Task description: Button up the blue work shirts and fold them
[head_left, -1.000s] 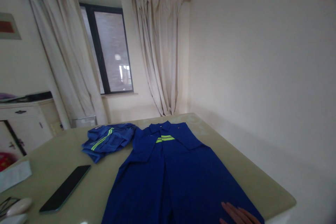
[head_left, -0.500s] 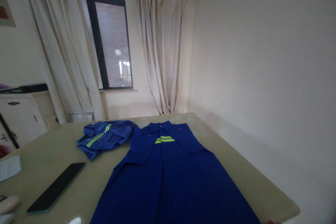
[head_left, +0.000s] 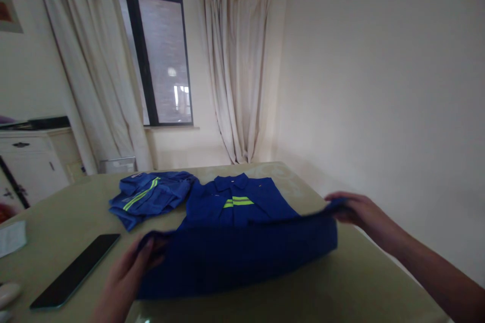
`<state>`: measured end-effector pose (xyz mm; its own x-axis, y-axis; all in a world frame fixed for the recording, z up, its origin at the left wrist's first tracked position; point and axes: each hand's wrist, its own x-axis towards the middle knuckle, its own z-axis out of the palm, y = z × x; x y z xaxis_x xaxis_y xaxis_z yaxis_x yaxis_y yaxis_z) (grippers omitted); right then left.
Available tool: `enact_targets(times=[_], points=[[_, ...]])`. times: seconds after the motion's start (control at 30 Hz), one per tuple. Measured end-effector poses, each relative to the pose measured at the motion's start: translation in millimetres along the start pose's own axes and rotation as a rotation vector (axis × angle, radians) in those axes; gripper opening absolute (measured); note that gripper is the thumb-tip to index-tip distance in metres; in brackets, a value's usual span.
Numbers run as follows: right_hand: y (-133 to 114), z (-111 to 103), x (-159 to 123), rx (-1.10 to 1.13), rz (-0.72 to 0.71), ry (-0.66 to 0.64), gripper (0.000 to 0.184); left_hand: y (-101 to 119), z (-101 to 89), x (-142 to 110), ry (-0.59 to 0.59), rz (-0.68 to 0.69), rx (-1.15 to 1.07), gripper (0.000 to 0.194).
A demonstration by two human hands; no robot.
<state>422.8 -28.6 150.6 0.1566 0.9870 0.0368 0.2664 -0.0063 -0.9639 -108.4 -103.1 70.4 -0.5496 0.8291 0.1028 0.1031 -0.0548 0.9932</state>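
Note:
A blue work shirt [head_left: 242,242] with a yellow-green reflective stripe lies on the beige table [head_left: 364,282], collar toward the window. Its lower part is lifted and folded up toward the collar. My left hand [head_left: 127,270] is closed on the hem's left corner. My right hand [head_left: 354,209] grips the hem's right corner, held a little above the table. A second blue garment [head_left: 151,198] with a yellow-green stripe lies folded to the left of the collar.
A dark phone [head_left: 76,270] lies flat at the table's left. A white paper [head_left: 11,237] and a pale rounded object [head_left: 7,292] sit at the left edge. Behind are curtains, a dark window [head_left: 161,60], a white cabinet [head_left: 30,161] and a wall close on the right.
Both hands have come into view holding the shirt's hem. The lower half, flat on the table before, is now lifted and brought toward the collar.

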Motion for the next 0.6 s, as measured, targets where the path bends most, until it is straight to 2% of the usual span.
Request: enact_targets(times=[0.03, 0.07, 0.13, 0.2, 0.27, 0.33, 0.4, 0.5, 0.6], points=[[-21.2, 19.5, 25.6, 0.120, -0.005, -0.006, 0.033, 7.7, 21.3, 28.2, -0.155, 0.072, -0.087, 0.064], [-36.9, 38.5, 49.5, 0.225, -0.054, -0.008, 0.037, 15.4, 41.5, 54.4, -0.214, 0.159, -0.155, 0.068], [-48.7, 70.7, 88.2, 0.316, -0.167, -0.043, 0.055, 24.8, 73.3, 96.1, -0.180, 0.277, -0.210, 0.083], [-33.1, 91.6, 111.1, 0.213, -0.209, -0.030, 0.070, 18.0, 87.7, 119.9, -0.146, 0.295, -0.076, 0.101], [4.3, 101.2, 118.3, -0.045, -0.202, 0.032, 0.073, -7.4, 84.1, 127.0, -0.094, 0.298, 0.220, 0.102], [50.9, 103.4, 113.8, -0.337, -0.216, 0.089, 0.067, -42.6, 69.4, 123.0, 0.002, 0.306, 0.535, 0.095], [92.0, 102.6, 104.0, -0.518, -0.178, 0.100, 0.058, -72.9, 52.8, 115.6, 0.048, 0.258, 0.687, 0.091], [124.3, 99.1, 90.0, -0.586, -0.149, 0.051, 0.046, -88.6, 35.8, 107.6, -0.084, 0.111, 0.559, 0.085], [127.6, 84.4, 80.2, -0.570, -0.145, -0.070, 0.046, -78.1, 22.7, 97.6, -0.258, -0.098, 0.280, 0.074]])
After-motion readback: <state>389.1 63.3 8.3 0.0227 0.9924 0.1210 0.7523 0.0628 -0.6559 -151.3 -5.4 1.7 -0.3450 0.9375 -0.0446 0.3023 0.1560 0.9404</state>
